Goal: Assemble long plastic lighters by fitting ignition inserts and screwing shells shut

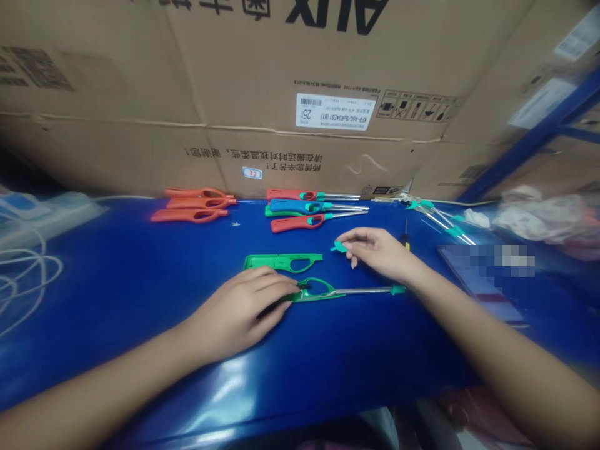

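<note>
My left hand (248,306) is closed over the handle end of an opened green gas lighter (323,294), which lies on the blue table. The lighter's metal tube (363,290) points right and ends in a teal piece (398,289). Just beyond it lies a separate green handle half (281,261), hollow side up. Above the table, to the right of that half, my right hand (370,247) pinches a small teal plastic part (339,247) between thumb and fingertips. What sits inside the lighter's handle is mostly hidden under my left fingers.
Behind are orange handle shells (192,215) and several lighters (297,223) against a cardboard box (234,144). Metal tubes with teal ends (445,222), a screwdriver (406,240) and a flat tablet-like device (478,287) lie right. White cable (42,269) loops at left.
</note>
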The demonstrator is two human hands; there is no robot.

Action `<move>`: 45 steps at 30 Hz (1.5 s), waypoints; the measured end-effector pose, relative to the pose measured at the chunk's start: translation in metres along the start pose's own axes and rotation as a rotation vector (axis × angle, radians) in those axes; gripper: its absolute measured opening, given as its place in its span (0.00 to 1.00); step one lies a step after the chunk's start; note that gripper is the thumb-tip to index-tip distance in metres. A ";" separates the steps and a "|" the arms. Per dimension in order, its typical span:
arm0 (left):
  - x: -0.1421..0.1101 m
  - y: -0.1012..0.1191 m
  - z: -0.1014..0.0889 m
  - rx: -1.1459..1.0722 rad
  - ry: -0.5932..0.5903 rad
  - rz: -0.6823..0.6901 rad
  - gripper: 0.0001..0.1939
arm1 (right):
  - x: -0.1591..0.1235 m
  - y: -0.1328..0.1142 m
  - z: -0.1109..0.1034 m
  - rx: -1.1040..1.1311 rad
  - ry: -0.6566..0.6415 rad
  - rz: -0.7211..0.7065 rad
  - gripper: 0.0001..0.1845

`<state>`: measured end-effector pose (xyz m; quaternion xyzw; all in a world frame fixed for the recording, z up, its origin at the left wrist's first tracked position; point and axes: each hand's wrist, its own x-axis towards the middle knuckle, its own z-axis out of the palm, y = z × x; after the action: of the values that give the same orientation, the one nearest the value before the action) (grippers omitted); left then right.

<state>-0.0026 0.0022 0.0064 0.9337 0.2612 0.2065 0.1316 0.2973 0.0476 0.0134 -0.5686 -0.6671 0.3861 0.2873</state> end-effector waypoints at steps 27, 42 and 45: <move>-0.001 0.000 0.003 -0.042 0.022 -0.107 0.13 | -0.041 -0.028 0.013 -0.581 -0.318 -0.524 0.06; 0.001 0.000 0.003 -0.105 -0.047 -0.145 0.14 | -0.036 -0.019 0.028 -0.539 -0.315 -0.626 0.09; 0.001 0.002 0.002 -0.142 -0.059 -0.165 0.14 | -0.036 -0.018 0.030 -0.576 -0.300 -0.695 0.13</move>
<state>-0.0001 0.0014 0.0058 0.9030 0.3180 0.1853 0.2217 0.2698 0.0057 0.0150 -0.3060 -0.9319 0.1444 0.1307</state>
